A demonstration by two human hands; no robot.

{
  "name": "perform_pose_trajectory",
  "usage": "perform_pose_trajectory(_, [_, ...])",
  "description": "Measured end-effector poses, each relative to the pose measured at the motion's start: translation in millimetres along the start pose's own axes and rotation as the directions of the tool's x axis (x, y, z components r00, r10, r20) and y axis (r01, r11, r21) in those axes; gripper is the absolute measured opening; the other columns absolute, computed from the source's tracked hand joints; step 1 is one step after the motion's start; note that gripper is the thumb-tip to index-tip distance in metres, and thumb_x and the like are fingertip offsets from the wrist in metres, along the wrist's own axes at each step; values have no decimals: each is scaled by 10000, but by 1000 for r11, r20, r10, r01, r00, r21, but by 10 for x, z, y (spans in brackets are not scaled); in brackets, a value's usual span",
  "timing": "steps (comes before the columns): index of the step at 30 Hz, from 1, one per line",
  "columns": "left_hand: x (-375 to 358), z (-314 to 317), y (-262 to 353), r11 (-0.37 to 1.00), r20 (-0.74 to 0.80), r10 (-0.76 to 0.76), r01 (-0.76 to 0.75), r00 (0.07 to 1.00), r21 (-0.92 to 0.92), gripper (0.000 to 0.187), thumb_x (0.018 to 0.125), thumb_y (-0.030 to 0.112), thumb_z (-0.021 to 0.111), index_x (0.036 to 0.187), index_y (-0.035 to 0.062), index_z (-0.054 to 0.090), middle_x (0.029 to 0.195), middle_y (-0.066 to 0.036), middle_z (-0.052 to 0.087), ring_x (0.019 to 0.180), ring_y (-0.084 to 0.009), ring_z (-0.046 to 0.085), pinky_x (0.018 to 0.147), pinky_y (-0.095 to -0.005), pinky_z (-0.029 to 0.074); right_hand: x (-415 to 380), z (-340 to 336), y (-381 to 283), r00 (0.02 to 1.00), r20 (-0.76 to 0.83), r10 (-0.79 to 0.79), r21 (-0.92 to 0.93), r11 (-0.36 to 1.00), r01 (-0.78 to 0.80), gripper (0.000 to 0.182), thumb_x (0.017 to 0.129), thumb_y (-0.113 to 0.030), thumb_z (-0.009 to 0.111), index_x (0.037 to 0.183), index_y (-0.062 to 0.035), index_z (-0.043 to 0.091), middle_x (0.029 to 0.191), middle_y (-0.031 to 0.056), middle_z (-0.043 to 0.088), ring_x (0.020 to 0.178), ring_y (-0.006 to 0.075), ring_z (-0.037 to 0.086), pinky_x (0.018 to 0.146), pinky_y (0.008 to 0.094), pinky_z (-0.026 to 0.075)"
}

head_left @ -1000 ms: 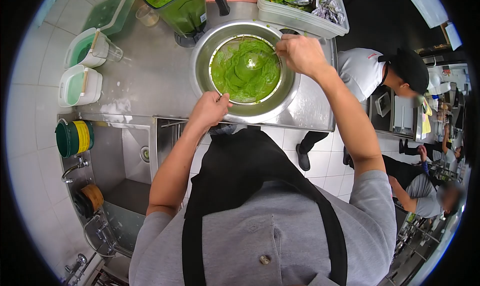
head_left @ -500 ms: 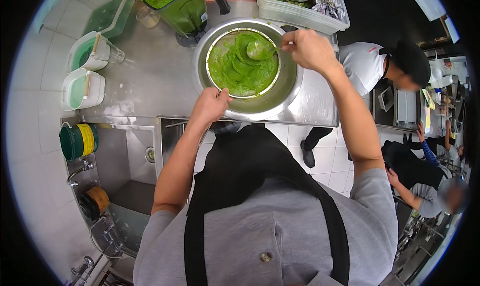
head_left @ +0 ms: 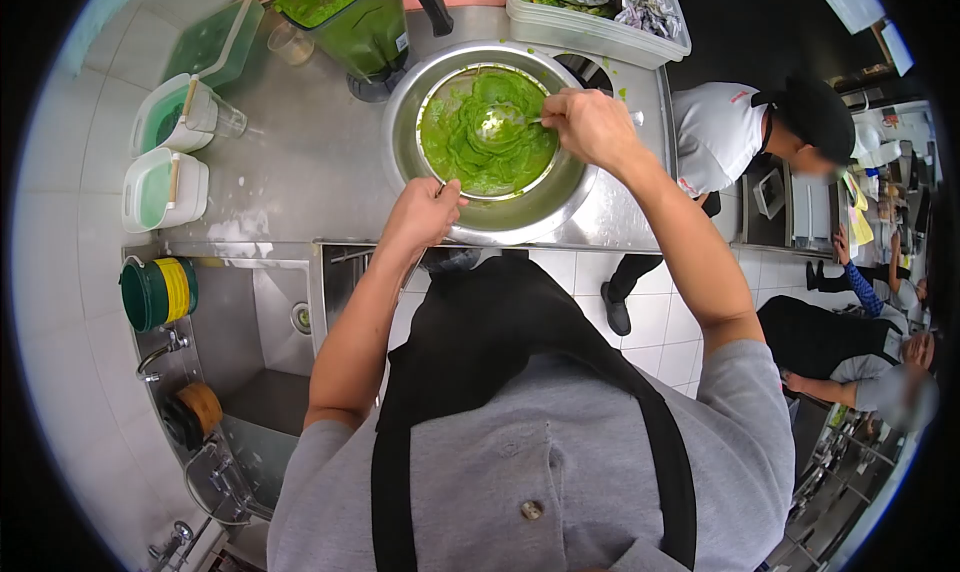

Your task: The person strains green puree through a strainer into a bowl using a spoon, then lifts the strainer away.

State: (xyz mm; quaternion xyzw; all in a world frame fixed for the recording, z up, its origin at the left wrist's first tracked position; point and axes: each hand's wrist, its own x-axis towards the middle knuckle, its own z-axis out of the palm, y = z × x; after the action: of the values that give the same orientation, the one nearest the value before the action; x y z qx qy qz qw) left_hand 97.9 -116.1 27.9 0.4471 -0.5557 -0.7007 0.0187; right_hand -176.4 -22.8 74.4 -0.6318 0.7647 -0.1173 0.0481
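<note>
A round sieve (head_left: 503, 194) sits inside a wide steel bowl (head_left: 572, 187) at the counter's front edge. Thick green puree (head_left: 465, 162) fills the sieve. My left hand (head_left: 428, 212) is closed around the sieve's handle at the near rim. In my right hand (head_left: 592, 124), at the right of the bowl, is the handle of a spoon (head_left: 496, 124). The spoon's rounded end is down in the puree near the sieve's middle, partly covered by it. What lies under the sieve is hidden.
A blender jar (head_left: 365, 37) with green puree stands behind left, a plastic tub (head_left: 600, 37) of leaves and foil behind right. White containers (head_left: 165, 192) line the left wall, above a sink (head_left: 280, 312). A co-worker in a black cap (head_left: 815, 122) bends at the right.
My right hand has moved slightly left and down, taking the spoon deeper into the puree toward the sieve's middle. My left hand keeps its hold on the sieve's handle.
</note>
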Motion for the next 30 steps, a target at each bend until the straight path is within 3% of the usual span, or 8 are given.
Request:
perform_pose_trajectory(4, [32, -9, -51, 999, 29, -39, 39, 999, -11, 349, 1088, 269, 536, 942, -41, 601, 600, 14, 481, 407, -59, 352, 367, -272, 264, 107, -372, -96, 997, 74, 13, -106, 994, -5, 163, 866, -160, 685, 996, -153, 784, 991, 95, 758, 882, 313, 736, 758, 473, 587])
perform_pose_trajectory(6, [47, 10, -29, 999, 1, -28, 28, 1000, 34, 351, 1088, 271, 536, 941, -40, 605, 602, 14, 485, 409, -60, 355, 368, -273, 264, 138, -458, -158, 1000, -10, -2, -101, 995, 1, 159, 865, -160, 689, 987, -159, 791, 982, 97, 760, 884, 310, 739, 761, 471, 589])
perform_pose_trajectory(13, [-2, 13, 9, 995, -25, -5, 7, 1000, 100, 353, 1088, 274, 533, 940, -36, 617, 604, 14, 485, 412, -62, 364, 365, -277, 254, 85, -251, -317, 999, 14, 43, -110, 993, -41, 123, 874, -165, 682, 938, -145, 785, 938, 79, 720, 830, 333, 722, 728, 472, 578])
perform_pose_trajectory(16, [33, -1, -15, 997, -7, -27, 27, 1000, 77, 348, 1087, 268, 532, 941, -37, 616, 605, 17, 481, 414, -62, 368, 363, -275, 248, 31, -353, -282, 999, -4, -32, -223, 974, 30, 198, 820, -105, 685, 993, -129, 779, 943, 74, 691, 850, 314, 717, 726, 449, 581])
perform_pose_trajectory(18, [42, -4, -4, 996, -4, -27, 28, 1000, 84, 347, 1086, 268, 532, 942, -36, 616, 605, 21, 474, 415, -61, 369, 364, -272, 249, 0, -217, -232, 933, -193, -304, -215, 941, 262, 256, 751, -101, 685, 1000, -105, 742, 933, 61, 656, 880, 276, 695, 704, 429, 585])
perform_pose_trajectory(24, [47, 16, 23, 993, -11, -9, 10, 1000, 120, 343, 1085, 269, 535, 946, -35, 612, 604, 35, 453, 421, -57, 358, 369, -264, 248, -96, 151, -243, 856, -285, -431, -136, 902, 409, 273, 739, -77, 698, 1007, -115, 735, 931, 29, 629, 859, 242, 649, 747, 390, 575])
perform_pose_trajectory(27, [63, -16, 37, 996, -15, -33, 34, 999, 77, 341, 1085, 269, 539, 949, -36, 608, 604, 37, 452, 422, -56, 351, 369, -263, 247, -273, 90, 19, 885, -210, -415, -130, 909, 395, 277, 741, -65, 704, 1009, -120, 750, 944, 27, 642, 865, 244, 655, 756, 390, 572])
perform_pose_trajectory(30, [56, -10, 34, 995, 5, -51, 50, 999, 82, 339, 1086, 269, 538, 952, -35, 606, 605, 37, 453, 422, -55, 349, 370, -264, 245, -96, 63, 2, 901, -316, -297, -35, 953, 302, 279, 762, -53, 701, 1025, -124, 761, 968, 29, 667, 884, 255, 666, 762, 401, 573])
